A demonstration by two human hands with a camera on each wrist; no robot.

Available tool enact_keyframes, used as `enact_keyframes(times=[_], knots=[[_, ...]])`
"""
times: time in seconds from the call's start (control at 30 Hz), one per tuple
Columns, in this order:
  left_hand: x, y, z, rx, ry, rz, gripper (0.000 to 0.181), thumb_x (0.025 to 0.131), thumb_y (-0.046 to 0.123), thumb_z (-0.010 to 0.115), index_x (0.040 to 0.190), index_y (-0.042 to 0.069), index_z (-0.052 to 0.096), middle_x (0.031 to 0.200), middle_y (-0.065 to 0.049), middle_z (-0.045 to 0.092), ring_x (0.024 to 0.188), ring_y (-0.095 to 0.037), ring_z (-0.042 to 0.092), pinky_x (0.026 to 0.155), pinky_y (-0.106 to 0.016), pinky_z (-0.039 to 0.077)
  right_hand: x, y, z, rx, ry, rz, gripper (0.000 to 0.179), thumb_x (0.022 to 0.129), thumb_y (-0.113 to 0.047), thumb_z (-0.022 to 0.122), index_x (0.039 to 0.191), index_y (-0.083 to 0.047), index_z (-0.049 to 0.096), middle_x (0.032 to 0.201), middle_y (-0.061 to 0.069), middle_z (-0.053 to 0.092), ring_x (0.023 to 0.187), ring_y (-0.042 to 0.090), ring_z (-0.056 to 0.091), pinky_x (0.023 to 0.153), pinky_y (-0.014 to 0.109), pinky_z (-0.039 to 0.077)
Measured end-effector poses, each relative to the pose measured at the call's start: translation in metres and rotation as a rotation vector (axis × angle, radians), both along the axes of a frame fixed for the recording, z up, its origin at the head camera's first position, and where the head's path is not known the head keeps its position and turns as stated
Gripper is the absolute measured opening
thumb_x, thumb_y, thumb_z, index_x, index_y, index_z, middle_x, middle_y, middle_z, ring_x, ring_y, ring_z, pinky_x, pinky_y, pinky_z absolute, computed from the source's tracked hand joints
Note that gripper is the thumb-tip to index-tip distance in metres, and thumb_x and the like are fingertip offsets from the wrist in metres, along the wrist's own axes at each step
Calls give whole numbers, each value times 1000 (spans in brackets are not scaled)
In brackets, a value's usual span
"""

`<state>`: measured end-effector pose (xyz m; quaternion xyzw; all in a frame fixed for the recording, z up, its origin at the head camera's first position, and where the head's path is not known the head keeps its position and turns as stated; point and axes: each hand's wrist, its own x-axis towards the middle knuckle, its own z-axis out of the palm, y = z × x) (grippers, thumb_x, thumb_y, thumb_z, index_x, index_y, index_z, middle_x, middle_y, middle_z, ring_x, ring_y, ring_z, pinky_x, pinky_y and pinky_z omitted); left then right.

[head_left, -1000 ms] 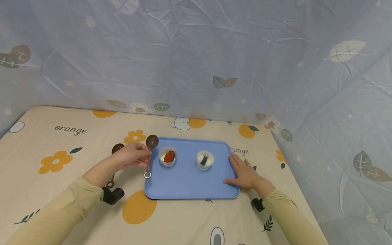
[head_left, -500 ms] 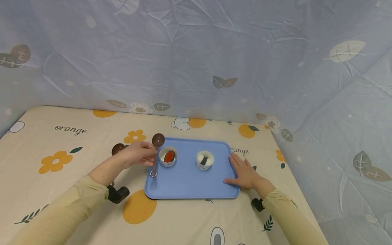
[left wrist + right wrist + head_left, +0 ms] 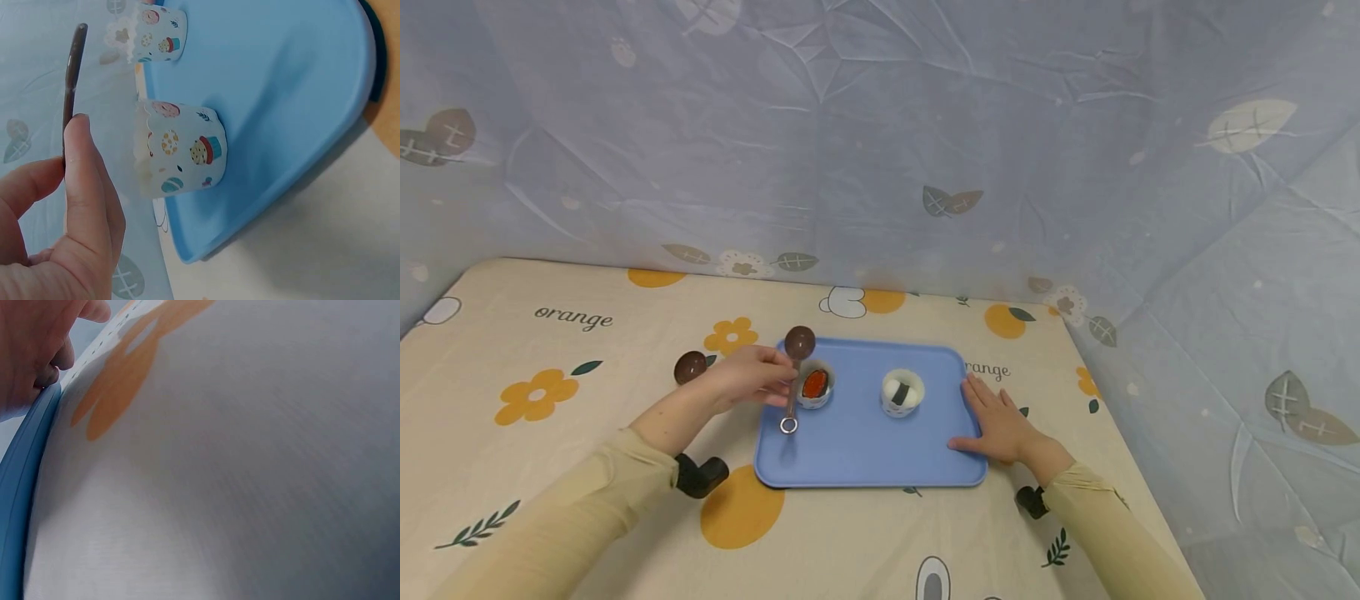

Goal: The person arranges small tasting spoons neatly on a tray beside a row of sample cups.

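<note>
My left hand [image 3: 748, 377] pinches a brown wooden spoon [image 3: 800, 343] by its handle, raised over the left side of the blue tray [image 3: 865, 458]. The spoon's bowl points away from me and a metal ring hangs at the handle's near end. Close beside it on the tray stands a patterned paper cup [image 3: 187, 150] with a red-topped sushi piece [image 3: 815, 383] in it. Farther right, another paper cup [image 3: 898, 409] contains a white rice ball with a dark strip. My right hand [image 3: 998, 425] rests with spread fingers on the tray's right edge.
A second brown spoon [image 3: 690, 367] lies on the cloth left of the tray, its handle hidden by my left forearm. A cream patterned tablecloth [image 3: 842, 542] covers the table, and a blue-grey curtain [image 3: 880, 125] rises at the back and right.
My left hand has moved right with the spoon, from the tray's left edge to over the tray beside the first cup. The right hand has stayed in place.
</note>
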<state>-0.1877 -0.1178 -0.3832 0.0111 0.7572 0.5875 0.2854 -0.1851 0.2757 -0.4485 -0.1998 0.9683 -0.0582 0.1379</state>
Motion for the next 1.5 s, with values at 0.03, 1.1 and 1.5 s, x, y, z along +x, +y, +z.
enact_keyframes(times=[0.03, 1.1, 1.5], knots=[[0, 1, 0, 0, -1, 1, 27, 95, 12, 49, 112, -9, 50, 91, -5, 57, 76, -8, 60, 73, -22, 58, 0, 0, 0, 0, 0, 0, 102, 80, -61, 58, 148, -1, 12, 157, 16, 9, 145, 32, 10, 117, 59, 11], [-1, 41, -4, 46, 10, 36, 33, 91, 5, 53, 118, -12, 46, 93, -9, 58, 74, -10, 59, 73, -25, 59, -3, 2, -3, 8, 5, -1, 103, 79, -63, 57, 148, -1, 12, 157, 16, 8, 145, 32, 10, 117, 58, 11], [2, 55, -12, 58, 18, 59, 32, 89, 2, 54, 117, -13, 48, 92, -12, 62, 70, -9, 61, 69, -24, 59, -2, 1, -2, 4, -4, -3, 102, 80, -63, 56, 148, -1, 11, 157, 16, 7, 145, 32, 10, 117, 58, 10]])
